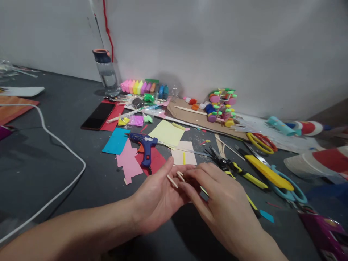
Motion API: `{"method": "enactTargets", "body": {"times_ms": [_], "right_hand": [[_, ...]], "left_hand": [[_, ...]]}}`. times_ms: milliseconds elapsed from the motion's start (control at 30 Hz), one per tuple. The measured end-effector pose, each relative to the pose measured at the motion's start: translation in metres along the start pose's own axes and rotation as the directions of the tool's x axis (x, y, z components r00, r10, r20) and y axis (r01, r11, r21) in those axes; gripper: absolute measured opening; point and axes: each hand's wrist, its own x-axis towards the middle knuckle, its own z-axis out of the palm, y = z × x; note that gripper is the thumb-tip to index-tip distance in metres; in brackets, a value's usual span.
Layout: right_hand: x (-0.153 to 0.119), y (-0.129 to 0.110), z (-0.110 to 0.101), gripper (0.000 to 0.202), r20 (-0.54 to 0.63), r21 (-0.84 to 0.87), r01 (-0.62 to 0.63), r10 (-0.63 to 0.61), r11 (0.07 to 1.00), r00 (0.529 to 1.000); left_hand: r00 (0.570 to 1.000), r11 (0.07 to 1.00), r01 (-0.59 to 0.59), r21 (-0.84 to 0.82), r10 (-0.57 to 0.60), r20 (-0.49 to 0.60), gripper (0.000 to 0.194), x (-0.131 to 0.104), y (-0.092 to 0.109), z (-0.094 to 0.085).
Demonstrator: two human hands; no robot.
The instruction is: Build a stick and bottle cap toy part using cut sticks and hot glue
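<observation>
Palm up, my left hand [160, 199] has its thumb and fingers apart, and short pale wooden sticks [172, 181] rest on it. My right hand [217, 197] reaches over the left palm from the right, its thumb and index finger closed around the end of a small stick [180, 176]. The right fingertips touch or nearly touch the left palm. Beyond my hands lies a blue glue gun [147, 148] on pieces of coloured paper. A yellow-handled cutting tool [248, 178] is just beyond my right hand.
A water bottle [107, 74], a phone [98, 115] and coloured clay packs [144, 87] stand or lie at the back. Small clay models [223, 108] sit on cardboard. Scissors [288, 186], a yellow cutter [269, 172] and paper cups [317, 161] are at right. A white cable [63, 143] crosses the left side.
</observation>
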Motion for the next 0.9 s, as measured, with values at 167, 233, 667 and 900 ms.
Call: {"method": "enactTargets", "body": {"times_ms": [167,233,667,900], "right_hand": [[0.001,-0.001,0.003,0.016,-0.026,-0.050,0.039,-0.040,0.998,0.999],[0.002,-0.001,0.004,0.017,-0.048,-0.045,0.044,-0.047,0.998,0.998],[0.004,-0.013,0.008,0.012,-0.015,0.086,0.012,-0.011,0.996,1.000],[0.004,-0.006,0.010,0.009,0.088,0.129,-0.101,0.090,0.987,0.992]], "left_hand": [[0.998,0.998,-0.061,0.005,0.060,0.032,0.048,0.000,-0.003,-0.004],[0.997,0.997,-0.072,0.029,0.072,0.021,0.045,0.000,-0.004,-0.004],[0.990,0.992,-0.083,0.100,0.094,-0.107,0.043,-0.002,-0.001,0.000],[0.991,0.985,-0.124,0.123,0.129,-0.036,0.046,-0.001,-0.006,0.000]]}}
